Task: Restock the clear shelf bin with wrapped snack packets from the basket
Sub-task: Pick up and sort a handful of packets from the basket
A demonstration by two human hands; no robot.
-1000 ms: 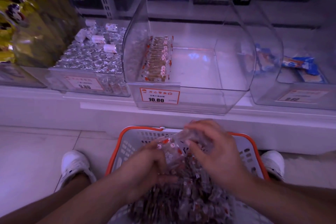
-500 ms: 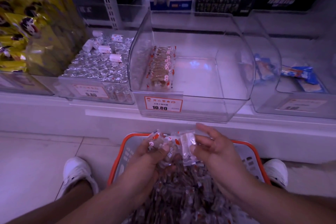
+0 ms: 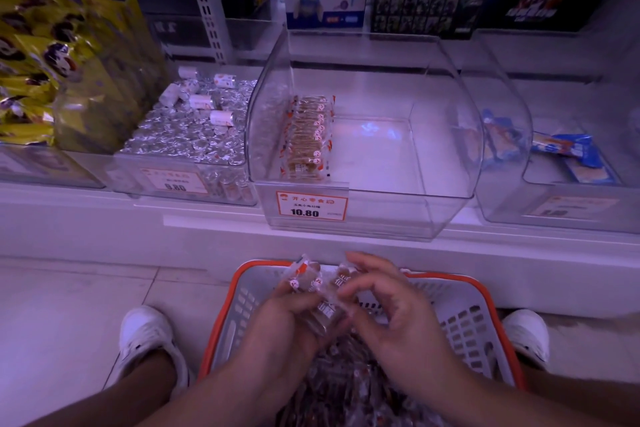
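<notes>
Hands (image 3: 294,319) (image 3: 398,315) clutch snack packets (image 3: 320,295) above basket (image 3: 460,319); white shelf (image 3: 207,236), tiled floor (image 3: 69,305).

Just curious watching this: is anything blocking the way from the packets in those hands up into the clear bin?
Nothing visible does. The packets, held by the left hand and right hand, sit over the basket; the bin has only its low front wall to clear.

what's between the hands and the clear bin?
Head view: only the basket's far orange rim and the white shelf front lie between the hands and the bin; no packets there.
</notes>
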